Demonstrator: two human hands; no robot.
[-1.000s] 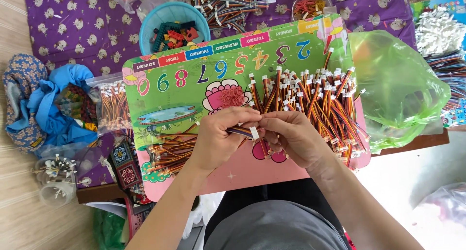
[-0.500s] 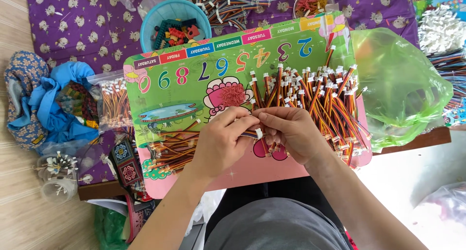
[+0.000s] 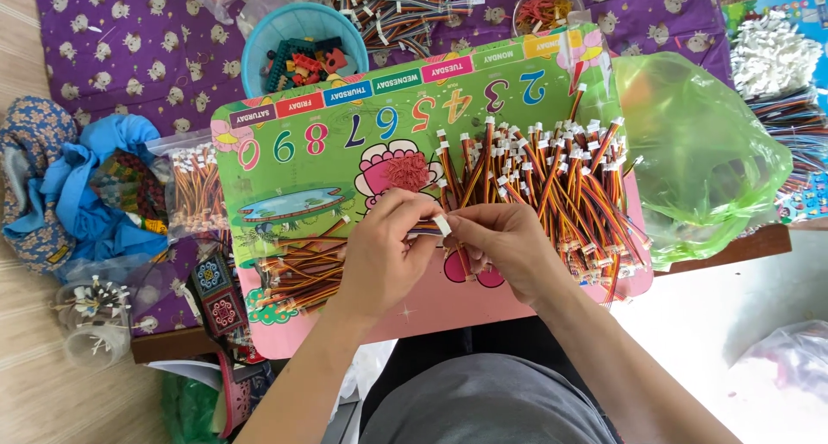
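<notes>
Striped wire lead (image 3: 429, 228) lies crosswise, pinched between left hand (image 3: 385, 254) and right hand (image 3: 503, 248).

The green board (image 3: 345, 159) lies bare across its far left part, so a hand could pass there. To the right, a thick pile of wires (image 3: 552, 185) blocks the way, with a green plastic bag (image 3: 707, 159) beyond. A smaller wire bundle (image 3: 297, 276) fills the near left. A blue bowl (image 3: 302, 43) stands just past the far edge.
</notes>
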